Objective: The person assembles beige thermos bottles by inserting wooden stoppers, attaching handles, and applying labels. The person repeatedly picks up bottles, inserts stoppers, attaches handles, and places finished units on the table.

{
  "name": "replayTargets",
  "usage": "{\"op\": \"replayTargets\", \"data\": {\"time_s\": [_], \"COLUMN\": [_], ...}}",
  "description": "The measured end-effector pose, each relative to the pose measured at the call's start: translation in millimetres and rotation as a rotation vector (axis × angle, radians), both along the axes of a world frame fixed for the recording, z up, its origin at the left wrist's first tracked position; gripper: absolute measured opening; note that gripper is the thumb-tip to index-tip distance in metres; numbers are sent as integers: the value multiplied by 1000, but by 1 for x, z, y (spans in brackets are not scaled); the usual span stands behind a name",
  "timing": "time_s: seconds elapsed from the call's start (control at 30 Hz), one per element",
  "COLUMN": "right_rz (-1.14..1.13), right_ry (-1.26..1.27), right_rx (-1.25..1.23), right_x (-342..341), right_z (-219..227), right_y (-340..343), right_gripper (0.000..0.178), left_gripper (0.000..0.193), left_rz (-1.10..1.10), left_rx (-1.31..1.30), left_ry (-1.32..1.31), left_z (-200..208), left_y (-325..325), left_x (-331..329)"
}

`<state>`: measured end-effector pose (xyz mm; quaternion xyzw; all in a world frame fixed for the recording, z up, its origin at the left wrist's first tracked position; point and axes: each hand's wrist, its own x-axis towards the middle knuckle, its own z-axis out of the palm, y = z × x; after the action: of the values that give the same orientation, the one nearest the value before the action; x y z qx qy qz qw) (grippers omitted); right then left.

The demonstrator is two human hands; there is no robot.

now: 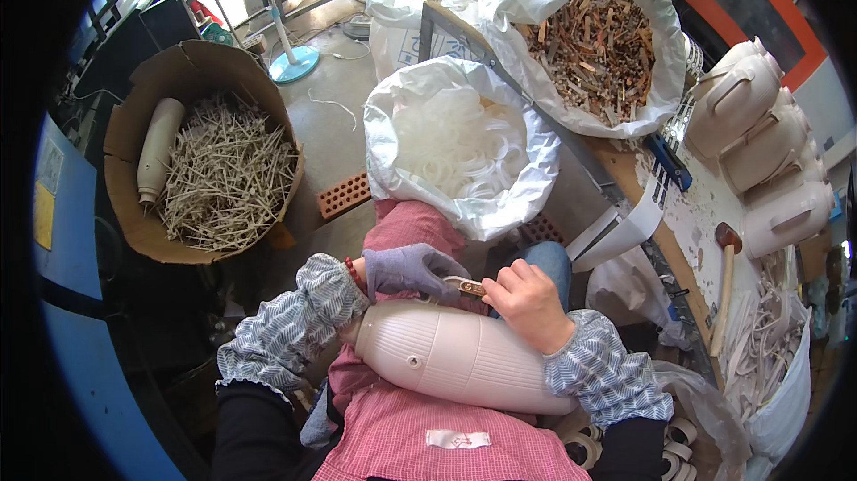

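Note:
Across my lap lies a cream ribbed plastic flask body [451, 352], its narrower end to the left and a small round fitting on its side. My left hand [406, 271], in a grey glove, is closed just above the flask, its fingertips at the pale end of a small piece. That piece is a short brown strip [470, 286] with a pale looped end. My right hand [527, 298] is bare and pinches its brown end between thumb and fingers, the wrist close over the flask's right part. The exact kind of the small piece is too small to tell.
A cardboard drum [116, 146] of thin cream sticks also holds a cream tube. Ahead stand sacks of clear plastic rings [460, 146] and brown strips [594, 53]. On the bench at right are handled flask bodies [736, 106] and a hammer [725, 280]. A perforated brick [344, 195] lies ahead.

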<state>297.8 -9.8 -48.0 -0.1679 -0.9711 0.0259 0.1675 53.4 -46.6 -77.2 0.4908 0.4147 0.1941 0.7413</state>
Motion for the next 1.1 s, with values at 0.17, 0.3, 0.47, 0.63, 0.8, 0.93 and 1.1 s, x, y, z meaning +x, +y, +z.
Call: {"op": "replayTargets", "data": {"time_s": [0.17, 0.3, 0.47, 0.63, 0.8, 0.93, 1.1], "right_rz": [-5, 29, 1, -540, -791, -716, -710], "right_ry": [-50, -36, 263, 545, 153, 63, 445], "right_rx": [17, 25, 61, 151, 193, -4, -3], "right_x": [-1, -4, -12, -21, -43, -29, 4], "right_z": [-2, 4, 30, 48, 40, 46, 87], "right_y": [-1, 4, 116, 302, 361, 350, 277], "right_gripper": [24, 19, 8, 18, 19, 19, 15], "left_gripper": [43, 32, 33, 41, 42, 41, 41], "left_rz": [-29, -31, 62, -62, -99, -87, 54], "left_rx": [32, 82, 91, 826, 1210, 1190, 1339], "left_ry": [106, 231, 242, 341, 389, 396, 595], "left_z": [-5, -5, 23, 62, 80, 88, 98], "left_y": [2, 10, 0, -20, -38, -48, -32], "left_x": [3, 14, 20, 17, 14, 6, 3]}}
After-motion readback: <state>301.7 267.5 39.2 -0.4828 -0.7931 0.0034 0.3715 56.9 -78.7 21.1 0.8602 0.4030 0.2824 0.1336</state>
